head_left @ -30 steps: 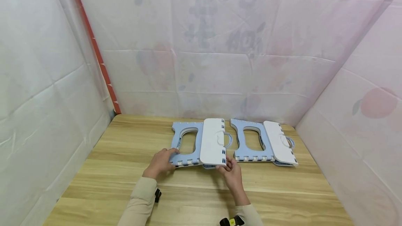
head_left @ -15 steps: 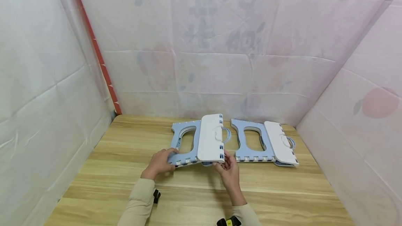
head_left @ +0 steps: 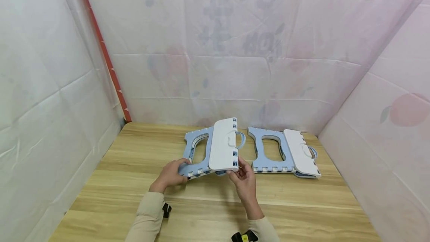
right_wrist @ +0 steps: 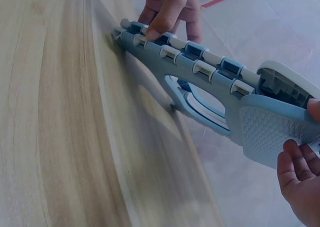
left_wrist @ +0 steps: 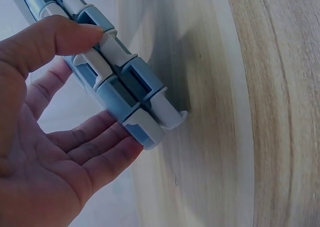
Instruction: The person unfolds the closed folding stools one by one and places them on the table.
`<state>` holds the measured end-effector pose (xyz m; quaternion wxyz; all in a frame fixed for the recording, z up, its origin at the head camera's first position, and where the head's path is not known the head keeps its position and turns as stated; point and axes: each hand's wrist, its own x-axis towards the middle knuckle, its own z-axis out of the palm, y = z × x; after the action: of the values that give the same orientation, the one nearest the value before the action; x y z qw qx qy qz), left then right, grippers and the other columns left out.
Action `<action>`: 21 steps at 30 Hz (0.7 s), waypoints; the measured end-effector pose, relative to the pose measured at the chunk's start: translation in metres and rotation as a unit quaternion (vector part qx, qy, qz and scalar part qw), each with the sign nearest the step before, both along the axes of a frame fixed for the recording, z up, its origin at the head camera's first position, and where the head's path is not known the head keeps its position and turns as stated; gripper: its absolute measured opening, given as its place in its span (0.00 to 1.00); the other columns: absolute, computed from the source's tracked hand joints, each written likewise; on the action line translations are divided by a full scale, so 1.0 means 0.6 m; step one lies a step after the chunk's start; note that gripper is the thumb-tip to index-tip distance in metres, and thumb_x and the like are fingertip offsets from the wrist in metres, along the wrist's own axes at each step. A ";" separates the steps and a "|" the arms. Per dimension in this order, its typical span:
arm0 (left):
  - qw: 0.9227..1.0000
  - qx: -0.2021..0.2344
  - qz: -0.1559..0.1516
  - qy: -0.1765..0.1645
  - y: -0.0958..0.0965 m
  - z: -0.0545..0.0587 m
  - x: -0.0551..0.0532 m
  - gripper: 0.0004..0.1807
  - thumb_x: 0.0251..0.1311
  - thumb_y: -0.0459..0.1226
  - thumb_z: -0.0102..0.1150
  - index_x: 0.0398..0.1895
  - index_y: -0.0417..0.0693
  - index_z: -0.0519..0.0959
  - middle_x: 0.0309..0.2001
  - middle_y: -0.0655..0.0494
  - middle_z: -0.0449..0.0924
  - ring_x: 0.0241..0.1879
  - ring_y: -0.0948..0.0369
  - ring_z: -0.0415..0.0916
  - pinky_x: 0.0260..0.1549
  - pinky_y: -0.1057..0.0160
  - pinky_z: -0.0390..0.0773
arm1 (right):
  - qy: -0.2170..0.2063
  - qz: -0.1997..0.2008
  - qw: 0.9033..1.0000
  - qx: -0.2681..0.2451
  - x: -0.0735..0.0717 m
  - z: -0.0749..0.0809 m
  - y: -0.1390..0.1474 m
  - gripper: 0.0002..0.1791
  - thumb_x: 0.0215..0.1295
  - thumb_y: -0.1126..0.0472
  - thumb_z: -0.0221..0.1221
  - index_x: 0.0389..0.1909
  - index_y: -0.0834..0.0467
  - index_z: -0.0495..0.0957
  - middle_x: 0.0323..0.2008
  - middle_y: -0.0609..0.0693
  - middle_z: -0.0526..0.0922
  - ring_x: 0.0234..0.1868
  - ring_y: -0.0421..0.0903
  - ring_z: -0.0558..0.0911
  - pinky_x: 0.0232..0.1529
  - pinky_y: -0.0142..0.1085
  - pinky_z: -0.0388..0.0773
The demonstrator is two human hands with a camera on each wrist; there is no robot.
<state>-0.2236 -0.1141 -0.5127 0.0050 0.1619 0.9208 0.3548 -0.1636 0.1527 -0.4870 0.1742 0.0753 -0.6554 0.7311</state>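
Note:
A blue-and-white folding stool (head_left: 223,146), folded flat, is tilted with its white seat end raised off the table. My left hand (head_left: 170,174) grips the near edge of its blue leg panel; in the left wrist view the thumb lies on the hinged edge and the fingers (left_wrist: 112,159) sit against the other side. At the near corner of the white seat, my right hand (head_left: 246,182) holds the stool, fingers beneath and thumb at the edge. The seat's textured blue underside (right_wrist: 270,129) shows in the right wrist view. A loop handle (head_left: 240,140) sticks out at the right.
A second folded stool (head_left: 273,150) of the same kind lies flat to the right, close beside the raised one. Both are near the back of the wood-grain table (head_left: 201,216). White printed sheeting (head_left: 215,77) encloses the back and sides.
The held stool's seat end has risen and shifted slightly left, with my right hand moving up along with it. The left hand keeps its hold in nearly the same place.

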 end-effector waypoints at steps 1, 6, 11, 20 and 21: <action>1.000 0.003 -0.001 0.000 0.000 0.000 0.000 0.27 0.28 0.33 0.68 0.40 0.58 0.77 0.39 0.53 0.76 0.33 0.57 0.68 0.33 0.55 0.69 | 0.005 0.003 1.000 -0.003 0.000 0.002 -0.001 0.33 0.53 0.78 0.61 0.61 0.72 0.62 0.52 0.69 0.70 0.44 0.44 0.77 0.41 0.29 0.75; 1.000 0.020 -0.003 -0.003 -0.003 0.002 0.005 0.27 0.29 0.32 0.67 0.40 0.58 0.76 0.41 0.51 0.77 0.34 0.56 0.68 0.34 0.55 0.69 | 0.032 0.013 0.999 -0.012 0.000 0.006 -0.006 0.34 0.51 0.80 0.61 0.60 0.74 0.62 0.53 0.70 0.68 0.45 0.44 0.77 0.43 0.30 0.75; 0.999 0.033 0.001 -0.010 -0.004 0.003 0.008 0.27 0.28 0.32 0.67 0.40 0.58 0.75 0.41 0.51 0.76 0.35 0.56 0.68 0.35 0.55 0.69 | 0.055 0.018 0.998 -0.007 0.000 0.011 -0.012 0.35 0.50 0.81 0.61 0.61 0.74 0.61 0.53 0.71 0.68 0.47 0.43 0.76 0.44 0.31 0.74; 0.998 0.058 -0.012 -0.033 -0.006 0.002 0.010 0.26 0.30 0.30 0.67 0.40 0.57 0.74 0.40 0.51 0.74 0.33 0.56 0.67 0.32 0.57 0.68 | 0.097 0.031 0.993 0.066 0.013 0.048 -0.029 0.39 0.46 0.86 0.59 0.63 0.74 0.57 0.55 0.71 0.65 0.48 0.47 0.74 0.39 0.38 0.76; 0.997 0.061 -0.012 -0.038 -0.006 0.001 0.010 0.26 0.31 0.30 0.67 0.40 0.57 0.74 0.39 0.52 0.74 0.33 0.56 0.67 0.32 0.58 0.68 | 0.105 0.033 0.991 0.077 0.015 0.054 -0.033 0.40 0.46 0.86 0.58 0.63 0.75 0.56 0.55 0.72 0.64 0.48 0.48 0.73 0.38 0.41 0.76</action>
<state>-0.2173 -0.1176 -0.5118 0.0339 0.1592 0.8947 0.4160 -0.1546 0.1332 -0.4548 0.2117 0.1860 -0.6851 0.6717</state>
